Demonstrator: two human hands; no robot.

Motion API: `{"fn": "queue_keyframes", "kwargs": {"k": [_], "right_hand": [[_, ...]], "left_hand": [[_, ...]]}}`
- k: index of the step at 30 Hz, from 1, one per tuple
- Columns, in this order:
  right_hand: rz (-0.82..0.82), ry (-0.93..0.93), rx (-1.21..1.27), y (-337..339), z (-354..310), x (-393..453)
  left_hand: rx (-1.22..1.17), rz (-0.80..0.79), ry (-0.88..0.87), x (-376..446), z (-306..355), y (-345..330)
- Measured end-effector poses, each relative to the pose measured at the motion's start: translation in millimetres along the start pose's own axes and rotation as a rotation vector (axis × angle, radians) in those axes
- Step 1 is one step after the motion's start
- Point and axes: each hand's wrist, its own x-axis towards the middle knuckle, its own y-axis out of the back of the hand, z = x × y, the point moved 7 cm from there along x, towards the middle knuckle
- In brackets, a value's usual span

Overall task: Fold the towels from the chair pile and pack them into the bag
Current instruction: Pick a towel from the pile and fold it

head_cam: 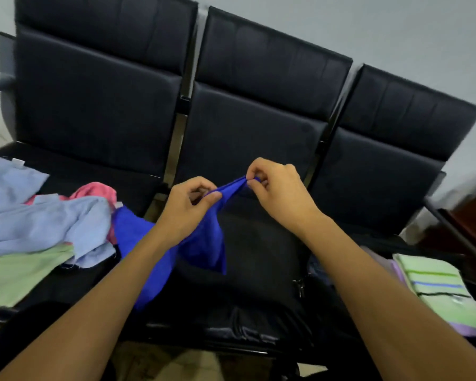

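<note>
Centre of frame: left hand (187,207) and right hand (275,185), fingers pinching one edge of a blue towel (204,243) above the chair (259,133); towel pile (44,226) at left, folded towels (437,287) lower right.

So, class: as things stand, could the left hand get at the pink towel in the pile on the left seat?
Probably not yet. The left hand pinches the blue towel, so it is busy. The pink towel lies close by, partly under a light blue towel, with nothing else between.
</note>
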Motion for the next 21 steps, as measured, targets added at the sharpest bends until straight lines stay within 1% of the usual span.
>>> {"fn": "queue_keyframes", "kwargs": {"k": [2, 4, 6, 8, 10, 12, 13, 15, 18, 21], "right_hand": [[0.03, -0.046, 0.031, 7.3, 13.9, -8.3], [0.042, -0.082, 0.031, 8.4, 26.7, -14.0], [0.07, -0.117, 0.053, 10.3, 37.0, -18.7], [0.111, -0.148, 0.101, 13.2, 45.1, -23.7], [0.17, -0.175, 0.133, 16.2, 51.1, -28.8], [0.24, -0.225, 0.197, 15.9, 60.0, -32.3], [0.269, -0.255, 0.232, 14.5, 65.1, -33.3], [0.317, -0.309, 0.285, 12.9, 75.5, -35.9], [0.387, -0.362, 0.332, 16.2, 90.7, -42.8], [0.428, -0.4, 0.359, 17.4, 104.3, -51.8]], "left_hand": [[-0.023, -0.042, 0.026, -2.0, 5.4, -14.5], [-0.049, -0.107, 0.094, -4.0, 1.5, -26.1], [-0.017, -0.19, 0.142, -4.5, -5.0, -34.3], [0.136, -0.254, 0.135, -3.1, -13.5, -38.2], [0.404, -0.305, 0.131, -2.4, -28.3, -37.0], [0.637, -0.349, 0.171, -4.4, -48.0, -31.0], [0.696, -0.355, 0.211, -5.0, -56.8, -26.2], [0.74, -0.31, 0.269, -4.4, -65.2, -14.9], [0.854, -0.213, 0.258, 0.9, -64.0, -2.1], [0.919, -0.164, 0.285, 0.7, -66.5, 10.1]]}}
